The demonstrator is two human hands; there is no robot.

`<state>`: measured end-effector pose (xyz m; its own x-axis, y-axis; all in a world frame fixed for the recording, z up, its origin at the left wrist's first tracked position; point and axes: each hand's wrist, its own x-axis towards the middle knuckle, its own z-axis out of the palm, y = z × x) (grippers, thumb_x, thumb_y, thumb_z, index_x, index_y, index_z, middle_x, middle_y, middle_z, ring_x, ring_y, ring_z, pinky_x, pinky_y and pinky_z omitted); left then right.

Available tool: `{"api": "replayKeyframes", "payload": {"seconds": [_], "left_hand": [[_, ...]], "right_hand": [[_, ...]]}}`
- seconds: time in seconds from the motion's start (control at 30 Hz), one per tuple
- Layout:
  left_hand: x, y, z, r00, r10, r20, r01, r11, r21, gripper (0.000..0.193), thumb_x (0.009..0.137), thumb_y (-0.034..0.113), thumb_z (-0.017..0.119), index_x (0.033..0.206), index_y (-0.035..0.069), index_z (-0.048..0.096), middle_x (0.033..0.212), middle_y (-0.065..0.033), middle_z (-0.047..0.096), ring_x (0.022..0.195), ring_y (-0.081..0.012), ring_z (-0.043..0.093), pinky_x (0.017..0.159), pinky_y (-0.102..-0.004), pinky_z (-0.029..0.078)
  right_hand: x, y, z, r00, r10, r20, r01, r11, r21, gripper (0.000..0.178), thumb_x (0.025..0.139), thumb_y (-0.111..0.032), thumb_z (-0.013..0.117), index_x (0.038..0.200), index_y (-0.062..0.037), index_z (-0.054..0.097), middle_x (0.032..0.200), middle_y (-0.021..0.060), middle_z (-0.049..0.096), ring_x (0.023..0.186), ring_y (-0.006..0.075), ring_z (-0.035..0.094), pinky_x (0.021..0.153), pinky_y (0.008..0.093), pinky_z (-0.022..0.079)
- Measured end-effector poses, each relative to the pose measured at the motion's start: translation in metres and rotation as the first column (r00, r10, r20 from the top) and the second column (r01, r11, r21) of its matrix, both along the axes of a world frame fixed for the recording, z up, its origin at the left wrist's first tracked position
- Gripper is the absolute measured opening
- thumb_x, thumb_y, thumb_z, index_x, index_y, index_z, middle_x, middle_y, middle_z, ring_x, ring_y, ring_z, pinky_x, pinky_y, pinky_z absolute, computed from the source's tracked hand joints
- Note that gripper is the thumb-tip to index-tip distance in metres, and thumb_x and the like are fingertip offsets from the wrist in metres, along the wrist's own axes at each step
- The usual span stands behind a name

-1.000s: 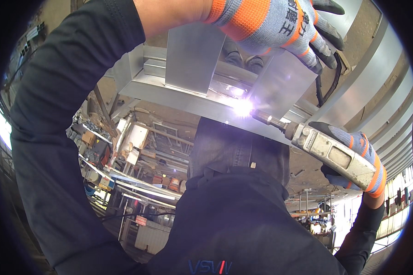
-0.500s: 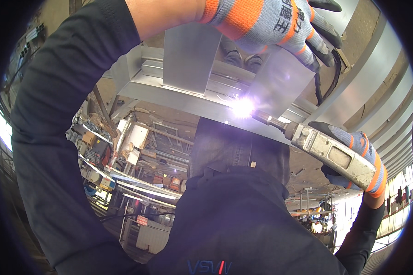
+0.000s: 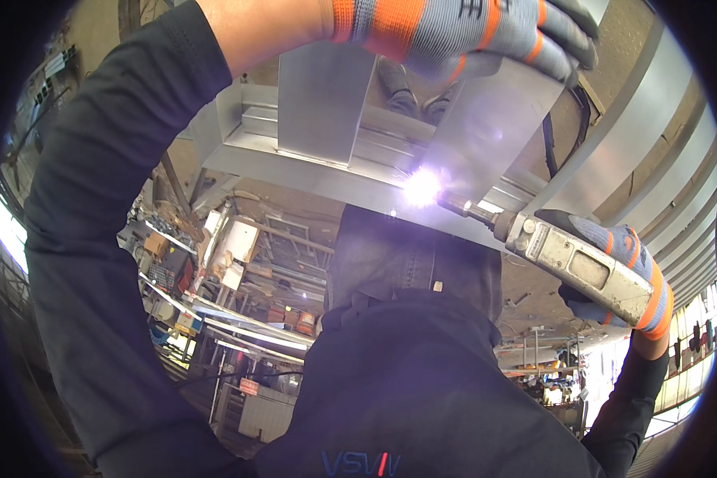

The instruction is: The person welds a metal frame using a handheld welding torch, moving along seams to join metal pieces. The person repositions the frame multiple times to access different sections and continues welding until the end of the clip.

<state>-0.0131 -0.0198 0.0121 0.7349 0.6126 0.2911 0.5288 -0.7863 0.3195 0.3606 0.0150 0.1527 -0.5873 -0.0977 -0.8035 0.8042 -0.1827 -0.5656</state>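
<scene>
My right hand (image 3: pixel 645 271), in a grey and orange striped work glove, is closed round the pale, worn body of a handheld welding torch (image 3: pixel 570 259). The torch's nozzle points left at a dazzling white-violet weld spot (image 3: pixel 422 187), where a flat slat (image 3: pixel 494 119) joins a long metal rail (image 3: pixel 295 171). Glare hides the joint itself. At the top of the view, my left hand (image 3: pixel 486 36), gloved alike, lies over the upper part of that slat. Its dark-coated fingers are stretched out to the right and hold nothing; whether the palm touches the metal cannot be told.
Another wide slat (image 3: pixel 323 103) stands on the rail to the left. A row of curved-looking metal slats (image 3: pixel 645 119) runs down the right side. A dark cable (image 3: pixel 577 127) hangs behind the slats. Below left are a cluttered workshop floor, metal frames and a white box-like object (image 3: pixel 235 243).
My left hand has shifted up, and its fingers now lie closer together and straighter. The torch and my right hand stay nearly in place, with the weld spot still bright.
</scene>
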Motion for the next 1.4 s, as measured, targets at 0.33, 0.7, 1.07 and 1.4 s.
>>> {"api": "replayKeyframes", "payload": {"seconds": [0.33, 0.7, 1.07, 1.4], "left_hand": [[0.008, 0.007, 0.001, 0.996, 0.087, 0.032, -0.088, 0.994, 0.065, 0.041, 0.106, 0.024, 0.078, 0.143, 0.006, 0.077, 0.159, -0.0166, 0.070, 0.162, -0.0347, 0.057, 0.146, -0.0656, 0.033], [0.012, 0.011, 0.010, 0.996, 0.087, -0.035, -0.084, 0.993, 0.085, 0.040, 0.103, 0.027, 0.080, 0.136, 0.005, 0.081, 0.152, -0.0163, 0.075, 0.151, -0.0323, 0.067, 0.140, -0.0642, 0.044], [0.009, 0.012, 0.006, 0.997, 0.079, -0.001, -0.079, 0.989, 0.124, 0.047, 0.099, 0.029, 0.086, 0.139, 0.007, 0.077, 0.151, -0.0153, 0.072, 0.152, -0.0323, 0.064, 0.140, -0.0663, 0.043], [0.010, 0.013, 0.003, 0.995, 0.100, 0.001, -0.100, 0.989, 0.112, 0.049, 0.097, 0.027, 0.088, 0.141, 0.009, 0.077, 0.153, -0.0137, 0.072, 0.153, -0.0322, 0.064, 0.142, -0.0661, 0.042]], "right_hand": [[0.019, -0.003, -0.009, 0.991, -0.054, -0.121, 0.055, 0.998, 0.011, 0.076, 0.090, -0.010, 0.083, 0.165, -0.0037, 0.069, 0.083, -0.0011, 0.072, 0.068, 0.0104, 0.066, 0.067, 0.0310, 0.055], [0.015, 0.002, -0.005, 0.998, -0.051, -0.033, 0.049, 0.997, -0.055, 0.080, 0.087, -0.009, 0.084, 0.165, -0.0013, 0.068, 0.088, 0.0008, 0.073, 0.071, 0.0134, 0.066, 0.073, 0.0320, 0.057], [0.016, 0.001, -0.004, 0.997, -0.054, -0.055, 0.052, 0.998, -0.024, 0.082, 0.085, -0.010, 0.086, 0.165, -0.0009, 0.068, 0.089, 0.0015, 0.073, 0.071, 0.0147, 0.067, 0.073, 0.0316, 0.057], [0.037, -0.008, -0.014, 0.981, -0.052, -0.189, 0.070, 0.993, 0.090, 0.086, 0.083, -0.008, 0.084, 0.167, -0.0016, 0.067, 0.087, 0.0012, 0.073, 0.071, 0.0146, 0.069, 0.075, 0.0319, 0.058]]}}
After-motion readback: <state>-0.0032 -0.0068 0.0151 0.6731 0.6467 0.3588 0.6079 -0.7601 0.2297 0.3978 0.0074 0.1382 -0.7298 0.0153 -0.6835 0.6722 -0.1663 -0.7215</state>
